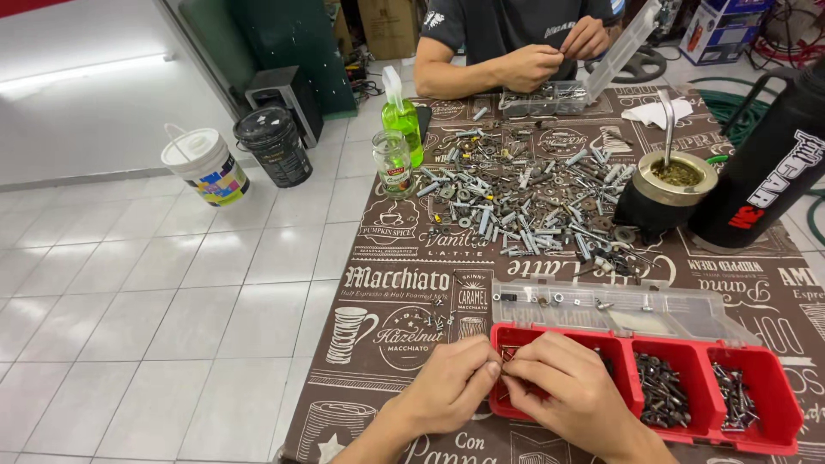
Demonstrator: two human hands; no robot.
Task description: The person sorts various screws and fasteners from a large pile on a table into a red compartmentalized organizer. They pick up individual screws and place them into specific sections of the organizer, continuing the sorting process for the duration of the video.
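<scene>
Beside the red plastic compartment tray (773, 404), on a brown printed-cloth surface (387, 344) over white floor tiles (172, 301), left hand (451, 387) and right hand (563, 387) pinch a small metal screw (505, 371) between closed fingertips.

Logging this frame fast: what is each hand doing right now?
Left hand: fingers pinched on a small metal part, too small to identify, at the red organizer tray.
Right hand: fingers curled, pinching the same small part.
</scene>
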